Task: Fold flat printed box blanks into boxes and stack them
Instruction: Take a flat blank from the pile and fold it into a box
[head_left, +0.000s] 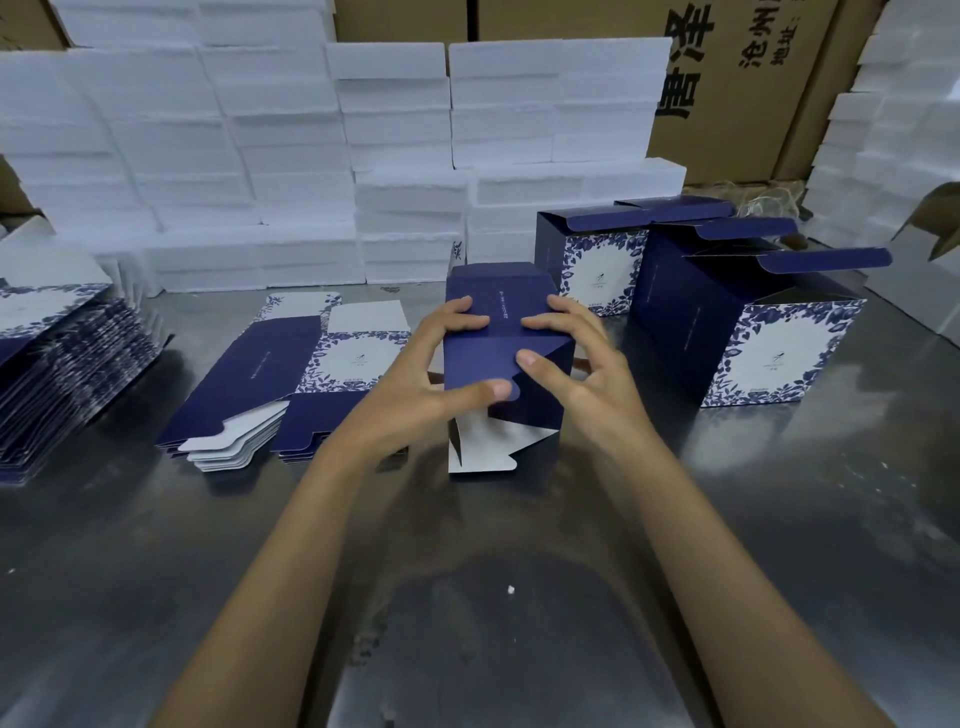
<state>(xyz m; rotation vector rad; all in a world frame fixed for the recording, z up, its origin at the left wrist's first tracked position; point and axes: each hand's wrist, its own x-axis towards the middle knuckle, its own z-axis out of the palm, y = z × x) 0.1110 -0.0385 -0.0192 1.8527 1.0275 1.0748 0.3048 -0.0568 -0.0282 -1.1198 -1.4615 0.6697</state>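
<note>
Navy-and-white printed cardboard blanks (67, 364) are lying fanned on the steel table (156, 571) at far left, with a smaller pile of flat blanks (270, 384) just beside my left hand (415, 384). I am holding the half-formed navy box (501, 332) at centre, both hands curled round it, the right hand (576, 374) and left thumbs pressing its end flaps shut. Next, I judge, comes tucking the loose white flap (483, 452), then standing it by the finished open-topped floral boxes (743, 332) at right.

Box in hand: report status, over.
Left hand and right hand both grip the half-folded box, thumbs pressing flaps. One flap still open. Finished boxes right. Nothing in the way.
</note>
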